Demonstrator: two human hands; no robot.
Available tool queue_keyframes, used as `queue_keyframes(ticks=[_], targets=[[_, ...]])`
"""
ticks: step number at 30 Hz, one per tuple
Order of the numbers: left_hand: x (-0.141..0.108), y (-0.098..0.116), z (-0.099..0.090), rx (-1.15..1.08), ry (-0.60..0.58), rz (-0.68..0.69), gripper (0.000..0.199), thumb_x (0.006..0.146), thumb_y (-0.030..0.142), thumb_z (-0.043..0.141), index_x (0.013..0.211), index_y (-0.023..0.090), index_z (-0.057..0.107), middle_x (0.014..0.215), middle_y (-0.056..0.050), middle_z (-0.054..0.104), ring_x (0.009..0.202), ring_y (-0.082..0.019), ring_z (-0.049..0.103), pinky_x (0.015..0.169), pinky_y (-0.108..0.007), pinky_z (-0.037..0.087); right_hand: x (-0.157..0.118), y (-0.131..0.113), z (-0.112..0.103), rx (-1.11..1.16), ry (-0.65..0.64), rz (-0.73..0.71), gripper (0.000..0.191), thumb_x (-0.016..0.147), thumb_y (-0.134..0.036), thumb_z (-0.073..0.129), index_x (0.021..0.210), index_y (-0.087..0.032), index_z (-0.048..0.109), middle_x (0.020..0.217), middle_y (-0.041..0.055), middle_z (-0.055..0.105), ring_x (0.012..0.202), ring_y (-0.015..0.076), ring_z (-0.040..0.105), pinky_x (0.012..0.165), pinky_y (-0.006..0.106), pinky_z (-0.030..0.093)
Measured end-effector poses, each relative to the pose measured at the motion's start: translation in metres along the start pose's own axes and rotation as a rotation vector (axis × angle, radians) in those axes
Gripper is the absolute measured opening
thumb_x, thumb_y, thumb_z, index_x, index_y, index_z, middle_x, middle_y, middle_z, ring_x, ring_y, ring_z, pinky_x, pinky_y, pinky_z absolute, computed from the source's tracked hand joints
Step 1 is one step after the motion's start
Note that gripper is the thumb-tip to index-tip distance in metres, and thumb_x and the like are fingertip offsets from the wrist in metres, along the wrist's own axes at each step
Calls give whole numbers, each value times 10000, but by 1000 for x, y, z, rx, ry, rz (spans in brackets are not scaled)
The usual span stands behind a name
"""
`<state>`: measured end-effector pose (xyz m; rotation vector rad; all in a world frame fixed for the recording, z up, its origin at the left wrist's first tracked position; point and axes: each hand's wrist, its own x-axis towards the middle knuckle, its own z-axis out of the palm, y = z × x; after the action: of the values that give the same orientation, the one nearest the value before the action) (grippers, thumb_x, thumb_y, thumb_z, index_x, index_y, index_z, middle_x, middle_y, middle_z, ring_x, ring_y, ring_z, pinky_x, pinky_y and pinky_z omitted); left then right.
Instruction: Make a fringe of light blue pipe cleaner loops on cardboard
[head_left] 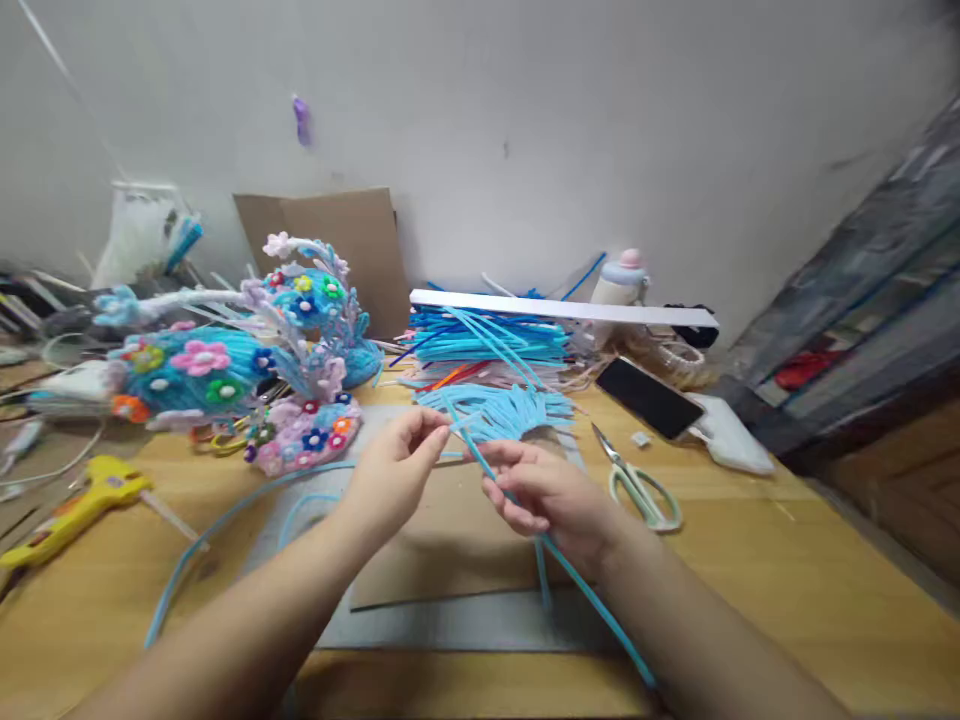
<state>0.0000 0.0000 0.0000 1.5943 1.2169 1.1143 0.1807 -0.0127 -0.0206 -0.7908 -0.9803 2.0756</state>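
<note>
My left hand pinches a light blue pipe cleaner near the middle of the view, thumb against index finger. Just to its right, my right hand has its fingers curled round a long light blue pipe cleaner, which runs down toward the lower right. The two hands are a short way apart, above a sheet of brown cardboard. A fanned bundle of light blue pipe cleaners lies just beyond them. Another blue strand curves out to the left.
Flower-covered blue ornaments stand at the left, above a yellow glue gun. Scissors, a phone and a white power bank lie at the right. Behind are stacked pipe cleaners, a bottle and cardboard.
</note>
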Motion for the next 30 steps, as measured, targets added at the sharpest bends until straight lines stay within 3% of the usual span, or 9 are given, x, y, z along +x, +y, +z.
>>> queue_keyframes(ticks=[8, 12, 15, 19, 21, 25, 30], targets=[[-9, 9, -4, -163, -61, -105, 165, 787, 316, 566, 834, 164, 608, 548, 43, 479, 575, -107, 474, 544, -198, 357, -8, 5, 7, -114, 31, -20, 319, 680, -92, 492, 985, -171, 548, 588, -42, 560, 301, 15, 375, 280, 115, 169], [-18, 6, -2, -221, -121, -138, 159, 780, 315, 592, 780, 156, 592, 647, 18, 565, 539, -80, 446, 500, -188, 324, -4, 12, 12, -100, -17, -41, 230, 766, -194, 545, 996, -179, 541, 658, -21, 587, 395, 64, 529, 289, 116, 301], [-24, -2, 2, -224, -177, -158, 182, 786, 329, 589, 789, 147, 588, 681, 7, 576, 524, -73, 426, 484, -189, 315, 0, 21, 18, -104, -17, -108, 156, 811, -286, 566, 902, -162, 545, 638, -20, 588, 400, 57, 541, 301, 106, 337], [-26, -17, 2, -197, -68, -140, 199, 814, 331, 550, 917, 161, 570, 681, 19, 557, 530, -83, 435, 508, -201, 355, 5, 25, 17, -68, -11, -23, 185, 826, -322, 555, 902, -155, 530, 596, -4, 618, 396, 83, 570, 319, 120, 382], [-24, -23, -3, -133, -8, -95, 168, 822, 315, 539, 886, 163, 573, 692, 11, 573, 604, -107, 497, 593, -225, 405, 9, 21, 10, -42, 53, 4, 171, 825, -305, 561, 899, -157, 519, 641, 28, 659, 479, 117, 630, 395, 162, 465], [-17, -28, -20, -32, 56, -54, 165, 832, 314, 531, 872, 168, 597, 843, -36, 652, 861, -176, 586, 815, -299, 416, 15, 7, -13, 35, 306, -75, 44, 853, -200, 516, 874, -167, 496, 829, 91, 712, 694, 153, 694, 615, 248, 552], [-12, -27, -36, 213, 144, 60, 150, 816, 321, 554, 872, 201, 623, 963, -33, 625, 950, -198, 543, 846, -311, 373, 22, 1, -34, 174, 467, -157, 44, 862, -144, 476, 832, -171, 494, 892, 102, 708, 780, 174, 692, 679, 298, 561]])
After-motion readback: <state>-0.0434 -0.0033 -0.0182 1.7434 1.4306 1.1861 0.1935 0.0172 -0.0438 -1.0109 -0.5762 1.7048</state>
